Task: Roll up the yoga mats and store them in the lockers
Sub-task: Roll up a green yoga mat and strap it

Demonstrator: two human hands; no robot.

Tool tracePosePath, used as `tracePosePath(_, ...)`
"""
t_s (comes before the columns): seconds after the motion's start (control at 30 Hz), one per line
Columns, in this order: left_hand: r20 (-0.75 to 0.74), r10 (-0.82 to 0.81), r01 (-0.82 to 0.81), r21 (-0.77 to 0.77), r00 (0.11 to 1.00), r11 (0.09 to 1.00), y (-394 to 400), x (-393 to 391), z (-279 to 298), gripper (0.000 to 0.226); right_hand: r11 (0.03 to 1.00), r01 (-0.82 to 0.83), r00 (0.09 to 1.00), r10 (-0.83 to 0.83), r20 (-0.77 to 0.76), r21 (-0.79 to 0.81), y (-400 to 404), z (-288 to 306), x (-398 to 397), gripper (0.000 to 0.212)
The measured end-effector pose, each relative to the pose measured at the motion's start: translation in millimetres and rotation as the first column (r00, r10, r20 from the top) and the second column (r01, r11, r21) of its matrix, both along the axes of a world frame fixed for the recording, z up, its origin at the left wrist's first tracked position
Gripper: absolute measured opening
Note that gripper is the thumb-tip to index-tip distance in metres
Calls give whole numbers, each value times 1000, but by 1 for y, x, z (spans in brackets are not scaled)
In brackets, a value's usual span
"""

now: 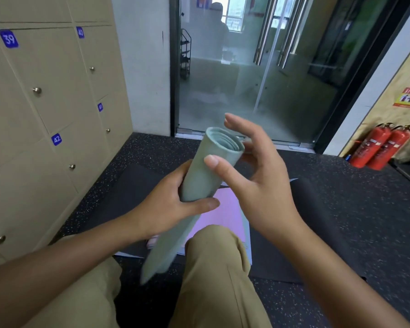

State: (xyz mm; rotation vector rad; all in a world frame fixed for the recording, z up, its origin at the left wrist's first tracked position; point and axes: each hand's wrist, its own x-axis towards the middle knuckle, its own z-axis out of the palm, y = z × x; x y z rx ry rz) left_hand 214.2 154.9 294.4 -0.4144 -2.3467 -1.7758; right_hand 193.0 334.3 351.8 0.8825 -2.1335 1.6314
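Left hand [173, 202] grips the rolled green mat [199, 185] mid-length.
Its long axis runs away toward the glass door; right hand [253, 176], fingers spread, cups the far end.

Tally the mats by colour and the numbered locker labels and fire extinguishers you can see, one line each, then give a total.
Green rolled mat, gripped by the left hand: 1
Pink mat on the floor: 1
Black mats on the floor: 2
Numbered locker labels: 4 (39, 40, 41, 42)
Red fire extinguishers: 2
Total: 10
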Motion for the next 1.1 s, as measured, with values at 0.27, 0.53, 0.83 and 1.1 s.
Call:
tracePosePath(0.27,165,-87,83,32,982,996,-6,64,-12,33,940,-131,968,190,-164,316,-11,-11,47,52)
tracePosePath(0.53,172,-24,6,99,985,995,-5,117,-32,29,868,-76,920,251,-301,492,-9,-30,86,49)
tracePosePath(0.83,124,14,-45,247,992,968,9,140,-48,51,847,-127,921,293,-256,516,-1,-37,110,49)
tracePosePath(1.1,160,81,-121,263,984,957,24,138,-57,38,857,-172,944,284,-166,486,13,-40,109,51)
